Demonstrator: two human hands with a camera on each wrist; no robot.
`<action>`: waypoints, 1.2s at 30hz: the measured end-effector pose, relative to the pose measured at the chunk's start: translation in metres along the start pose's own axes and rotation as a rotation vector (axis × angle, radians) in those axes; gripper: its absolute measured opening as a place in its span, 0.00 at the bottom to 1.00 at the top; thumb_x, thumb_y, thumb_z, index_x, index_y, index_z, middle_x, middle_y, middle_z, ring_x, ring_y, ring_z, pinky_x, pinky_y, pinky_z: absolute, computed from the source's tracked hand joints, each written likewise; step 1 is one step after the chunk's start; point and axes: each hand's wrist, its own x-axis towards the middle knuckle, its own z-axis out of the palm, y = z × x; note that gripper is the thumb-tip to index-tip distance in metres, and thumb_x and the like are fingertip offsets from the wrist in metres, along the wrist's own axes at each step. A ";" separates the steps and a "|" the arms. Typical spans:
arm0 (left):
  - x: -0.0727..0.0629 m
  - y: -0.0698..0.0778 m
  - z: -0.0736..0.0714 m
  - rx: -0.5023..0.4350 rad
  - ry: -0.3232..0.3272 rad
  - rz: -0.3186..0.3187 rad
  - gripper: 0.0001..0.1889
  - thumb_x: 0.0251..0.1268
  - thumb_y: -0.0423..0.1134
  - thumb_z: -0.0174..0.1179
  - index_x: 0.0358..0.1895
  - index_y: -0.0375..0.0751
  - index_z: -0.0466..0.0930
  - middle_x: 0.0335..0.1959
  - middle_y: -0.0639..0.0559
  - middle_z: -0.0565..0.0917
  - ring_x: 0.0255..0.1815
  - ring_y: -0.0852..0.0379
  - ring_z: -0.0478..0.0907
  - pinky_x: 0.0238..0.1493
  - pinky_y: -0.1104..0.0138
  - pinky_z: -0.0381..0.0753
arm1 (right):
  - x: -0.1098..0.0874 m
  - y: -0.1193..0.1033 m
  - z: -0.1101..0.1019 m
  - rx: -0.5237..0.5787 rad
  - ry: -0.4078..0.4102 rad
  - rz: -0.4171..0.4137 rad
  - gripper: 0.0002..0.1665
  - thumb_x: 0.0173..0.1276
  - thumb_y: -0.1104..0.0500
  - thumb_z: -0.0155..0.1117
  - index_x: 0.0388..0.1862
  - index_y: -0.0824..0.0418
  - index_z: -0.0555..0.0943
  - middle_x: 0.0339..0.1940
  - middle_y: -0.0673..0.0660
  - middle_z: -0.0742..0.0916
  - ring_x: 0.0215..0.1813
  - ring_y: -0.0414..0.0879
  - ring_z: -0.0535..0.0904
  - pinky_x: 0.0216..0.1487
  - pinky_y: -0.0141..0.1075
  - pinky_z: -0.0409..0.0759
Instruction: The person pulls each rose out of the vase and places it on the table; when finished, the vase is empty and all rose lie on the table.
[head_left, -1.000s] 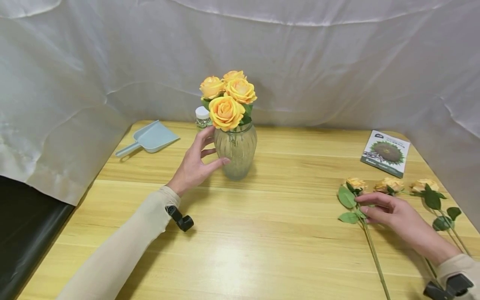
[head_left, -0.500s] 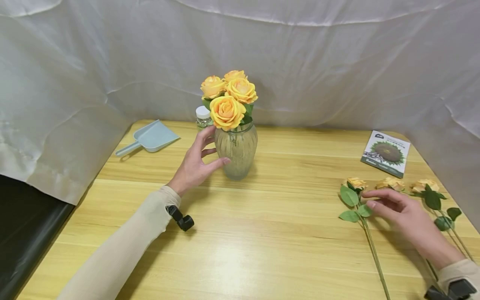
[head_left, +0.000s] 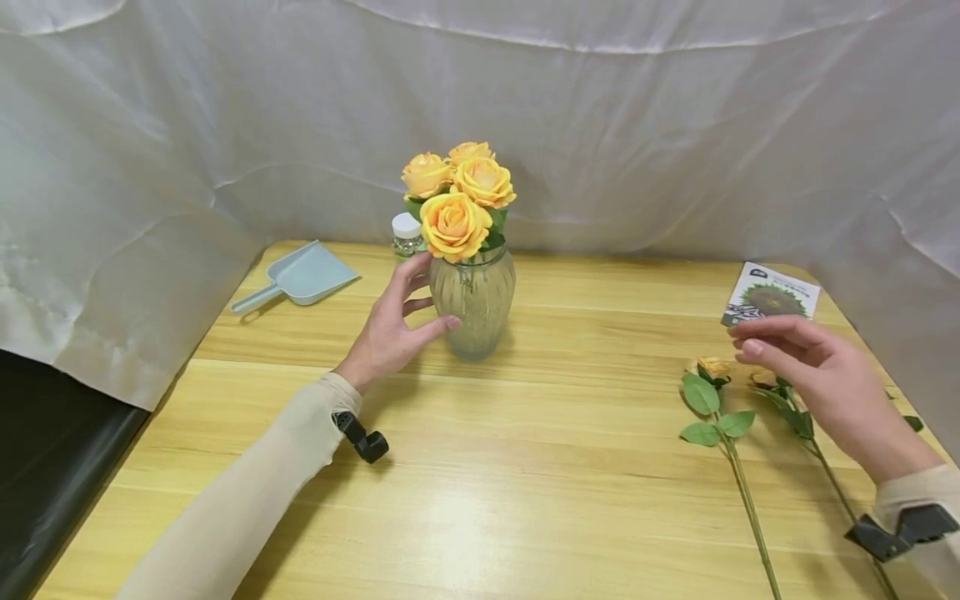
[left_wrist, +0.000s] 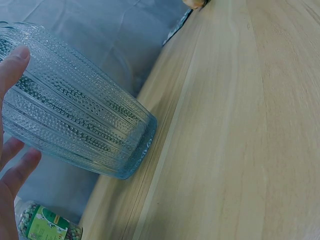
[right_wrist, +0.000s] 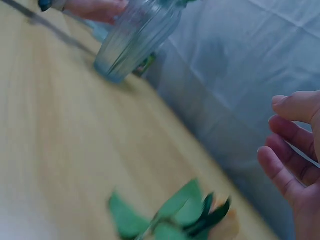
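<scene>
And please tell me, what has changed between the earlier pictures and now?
The right hand has left the leaves of the leftmost loose rose and moved forward, toward the sunflower packet; it holds nothing. The left hand stays on the vase, and the yellow roses in it look unchanged.

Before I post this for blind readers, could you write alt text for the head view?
A person's left hand holds a ribbed glass vase of four yellow roses upright on a wooden table. The right hand, holding nothing, hovers near loose roses lying at the right. Farther back are a light-blue dustpan, a white-capped jar and a sunflower-printed packet.
</scene>
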 end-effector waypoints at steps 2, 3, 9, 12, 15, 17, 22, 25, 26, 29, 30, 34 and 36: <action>0.000 -0.001 0.000 -0.002 0.000 -0.002 0.49 0.68 0.35 0.78 0.86 0.53 0.57 0.87 0.49 0.64 0.82 0.45 0.71 0.75 0.52 0.84 | 0.009 -0.010 0.000 0.110 -0.010 -0.049 0.20 0.83 0.67 0.62 0.70 0.70 0.79 0.62 0.48 0.90 0.56 0.35 0.89 0.58 0.19 0.85; 0.000 -0.001 0.000 -0.002 0.000 -0.004 0.49 0.68 0.35 0.78 0.86 0.53 0.57 0.87 0.49 0.64 0.82 0.45 0.71 0.76 0.52 0.84 | 0.013 -0.016 0.000 0.168 -0.014 -0.068 0.20 0.82 0.69 0.63 0.69 0.72 0.79 0.62 0.51 0.90 0.56 0.37 0.89 0.59 0.19 0.85; 0.000 0.000 0.000 -0.005 -0.003 -0.008 0.49 0.68 0.35 0.78 0.86 0.54 0.57 0.87 0.49 0.63 0.82 0.45 0.70 0.76 0.51 0.83 | 0.036 -0.052 0.012 0.316 -0.033 -0.125 0.21 0.80 0.70 0.65 0.68 0.74 0.80 0.61 0.56 0.90 0.56 0.42 0.90 0.61 0.25 0.88; -0.001 0.000 -0.001 -0.006 0.000 -0.005 0.49 0.68 0.35 0.78 0.86 0.55 0.57 0.87 0.49 0.63 0.82 0.45 0.71 0.76 0.51 0.84 | 0.048 -0.068 0.023 0.256 -0.042 -0.135 0.21 0.81 0.66 0.66 0.69 0.71 0.81 0.60 0.56 0.90 0.55 0.43 0.90 0.61 0.23 0.87; -0.001 -0.001 -0.001 -0.008 0.002 0.000 0.49 0.68 0.35 0.78 0.86 0.55 0.57 0.87 0.50 0.63 0.82 0.45 0.71 0.76 0.51 0.84 | 0.060 -0.081 0.037 0.250 -0.055 -0.168 0.21 0.81 0.65 0.67 0.68 0.71 0.82 0.60 0.57 0.90 0.55 0.45 0.89 0.62 0.24 0.87; -0.001 -0.001 -0.001 -0.010 0.001 0.001 0.49 0.68 0.35 0.77 0.86 0.56 0.57 0.87 0.51 0.63 0.81 0.45 0.71 0.76 0.51 0.84 | 0.068 -0.087 0.047 0.285 -0.071 -0.186 0.20 0.81 0.64 0.68 0.67 0.70 0.82 0.60 0.58 0.90 0.54 0.46 0.89 0.62 0.25 0.87; 0.000 -0.001 0.001 -0.017 -0.006 0.001 0.49 0.68 0.35 0.77 0.86 0.57 0.57 0.87 0.52 0.63 0.81 0.46 0.71 0.76 0.51 0.84 | 0.085 -0.101 0.069 0.403 -0.095 -0.228 0.19 0.79 0.66 0.69 0.65 0.72 0.83 0.58 0.58 0.90 0.53 0.45 0.89 0.60 0.28 0.89; 0.000 -0.001 0.001 -0.020 -0.009 0.004 0.49 0.69 0.35 0.77 0.87 0.57 0.56 0.88 0.53 0.62 0.82 0.46 0.71 0.76 0.51 0.84 | 0.095 -0.108 0.083 0.443 -0.088 -0.254 0.18 0.77 0.67 0.70 0.63 0.72 0.84 0.56 0.58 0.91 0.53 0.45 0.89 0.59 0.30 0.90; 0.001 -0.001 0.001 -0.020 -0.008 0.005 0.49 0.69 0.35 0.77 0.87 0.57 0.56 0.88 0.53 0.62 0.82 0.46 0.71 0.76 0.51 0.84 | 0.098 -0.110 0.087 0.448 -0.084 -0.262 0.18 0.77 0.67 0.71 0.63 0.72 0.85 0.56 0.57 0.91 0.54 0.44 0.89 0.59 0.30 0.90; 0.001 -0.001 0.001 -0.019 -0.007 0.007 0.49 0.69 0.35 0.77 0.87 0.58 0.56 0.88 0.54 0.62 0.82 0.46 0.71 0.76 0.51 0.84 | 0.107 -0.115 0.101 0.457 -0.078 -0.274 0.17 0.77 0.67 0.72 0.62 0.70 0.86 0.55 0.56 0.91 0.55 0.45 0.89 0.60 0.30 0.90; 0.001 -0.001 0.000 -0.019 -0.006 0.007 0.49 0.69 0.35 0.77 0.87 0.58 0.57 0.88 0.54 0.62 0.82 0.46 0.71 0.76 0.52 0.84 | 0.109 -0.117 0.105 0.456 -0.076 -0.277 0.17 0.76 0.66 0.72 0.61 0.70 0.86 0.55 0.56 0.91 0.55 0.45 0.89 0.60 0.30 0.90; 0.000 -0.002 0.000 -0.019 -0.005 0.001 0.49 0.68 0.36 0.78 0.86 0.60 0.57 0.88 0.56 0.62 0.82 0.48 0.71 0.76 0.52 0.84 | 0.118 -0.123 0.124 0.451 -0.087 -0.290 0.16 0.76 0.65 0.73 0.60 0.67 0.87 0.56 0.56 0.91 0.56 0.45 0.89 0.61 0.31 0.90; 0.000 -0.002 0.000 -0.023 -0.003 0.001 0.50 0.68 0.36 0.78 0.86 0.60 0.57 0.87 0.56 0.62 0.82 0.48 0.71 0.76 0.52 0.84 | 0.121 -0.127 0.133 0.441 -0.099 -0.301 0.16 0.77 0.64 0.73 0.61 0.66 0.87 0.57 0.56 0.91 0.57 0.46 0.89 0.62 0.32 0.90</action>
